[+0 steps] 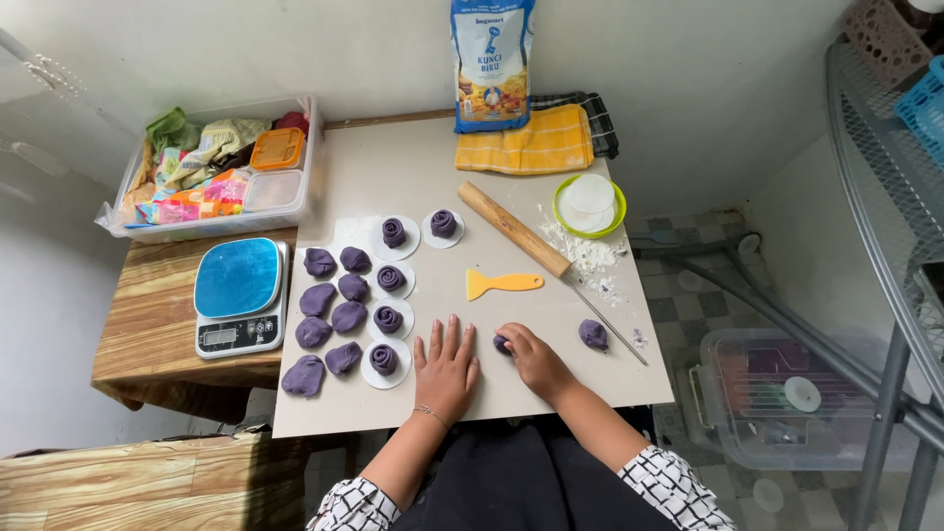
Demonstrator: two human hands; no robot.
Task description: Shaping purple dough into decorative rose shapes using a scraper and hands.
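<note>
My left hand (pixel 445 366) lies flat on the pale work board (pixel 433 187), fingers spread, holding nothing. Just to its right, my right hand (pixel 531 356) is curled over a small purple dough piece (pixel 501 344) pressed to the board. Another purple dough lump (pixel 593 334) sits to the right of that hand. Left of my hands, several rolled purple dough spirals (pixel 384 359) rest on white paper rounds, beside several plain purple dough pieces (pixel 304 375).
A wooden rolling pin (pixel 512 228), a yellow plastic scraper (pixel 502 283) and a thin knife (pixel 610 324) lie mid-board. A green bowl (pixel 562 218) of paper rounds, scattered flour, a flour bag (pixel 492 61), a yellow cloth (pixel 526 143), a blue-topped scale (pixel 240 295) and a clear storage bin (pixel 216 172) surround it.
</note>
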